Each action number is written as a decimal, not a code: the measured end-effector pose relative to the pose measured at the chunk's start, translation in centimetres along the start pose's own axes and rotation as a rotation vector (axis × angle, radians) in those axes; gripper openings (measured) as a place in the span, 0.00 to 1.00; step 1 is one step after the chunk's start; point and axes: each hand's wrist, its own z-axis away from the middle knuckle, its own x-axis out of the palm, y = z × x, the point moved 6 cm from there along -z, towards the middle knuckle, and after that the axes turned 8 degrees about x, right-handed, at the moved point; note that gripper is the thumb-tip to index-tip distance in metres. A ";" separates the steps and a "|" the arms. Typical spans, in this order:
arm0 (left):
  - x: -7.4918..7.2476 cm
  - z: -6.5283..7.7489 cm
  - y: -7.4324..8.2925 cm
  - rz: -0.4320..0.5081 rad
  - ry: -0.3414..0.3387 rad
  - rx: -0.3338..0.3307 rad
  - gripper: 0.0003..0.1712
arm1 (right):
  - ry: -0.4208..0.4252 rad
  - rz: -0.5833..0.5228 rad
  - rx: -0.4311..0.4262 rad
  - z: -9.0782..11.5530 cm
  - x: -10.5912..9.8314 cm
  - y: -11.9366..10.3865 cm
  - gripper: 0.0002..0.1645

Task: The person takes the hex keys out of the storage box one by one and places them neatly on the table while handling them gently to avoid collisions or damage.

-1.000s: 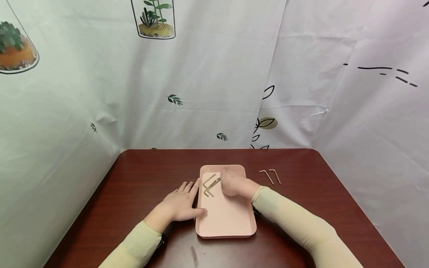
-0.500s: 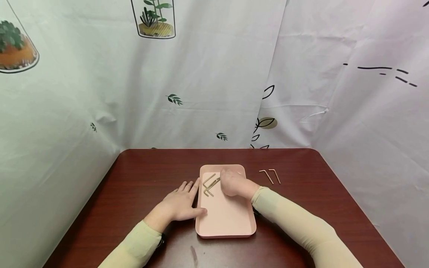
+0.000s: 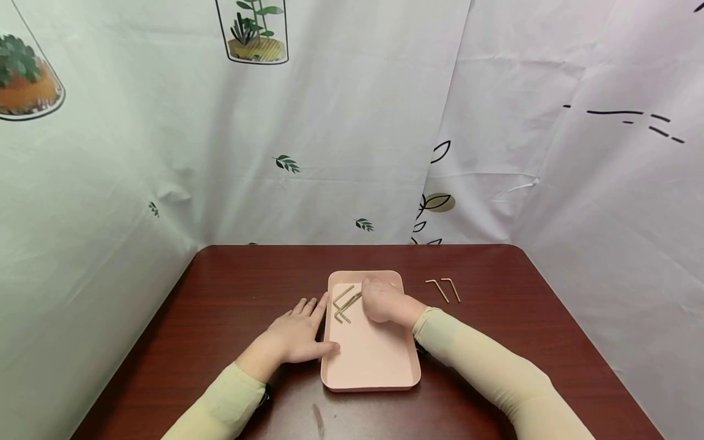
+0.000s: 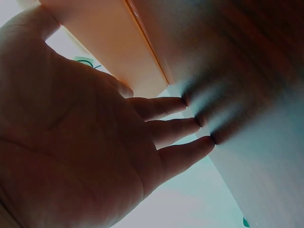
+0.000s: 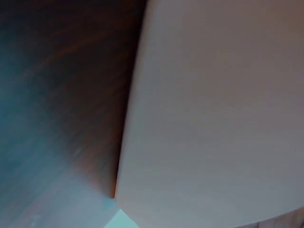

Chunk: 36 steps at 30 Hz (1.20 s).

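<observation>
The left hand (image 3: 297,337) had its four fingers (image 4: 187,154) straight and spread, with the thumb well away from them. The thumb rested on the tray's near-left rim, and the index finger lay against the outside of its left wall. The other three fingertips touched the surface (image 3: 247,275). This hand gripped nothing.

The right hand (image 3: 382,300) was bent down inside the far half of the tray (image 3: 368,366), its back hiding the fingertips. One cannot tell how far apart its fingers were, or whether they held anything; the end of a brass rod showed just beside the hand. The right wrist view showed mostly the tray's pale wall.

There was one tray, pink, shallow and rectangular. At least three L-shaped hex keys (image 3: 346,307) lay in its far left part, some overlapping, just left of the right hand; any under the hand were hidden.

Two more hex keys, one (image 3: 441,291) left of the other (image 3: 454,290), lay apart on the dark red-brown surface, right of the tray's far end. Two pale sleeves (image 3: 495,363) covered the forearms. White cloth (image 3: 352,110) printed with plants hung behind.
</observation>
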 end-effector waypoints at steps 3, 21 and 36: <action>0.0 0.0 0.0 0.003 0.001 -0.002 0.70 | -0.002 0.001 -0.001 0.5 -0.6 -0.2 0.30; -0.1 0.0 0.1 0.000 -0.001 0.001 0.70 | 0.018 -0.002 -0.009 1.5 -1.8 -0.6 0.24; -0.2 0.1 0.3 -0.008 0.011 0.012 0.70 | 0.044 -0.029 -0.018 1.7 -1.7 -0.3 0.30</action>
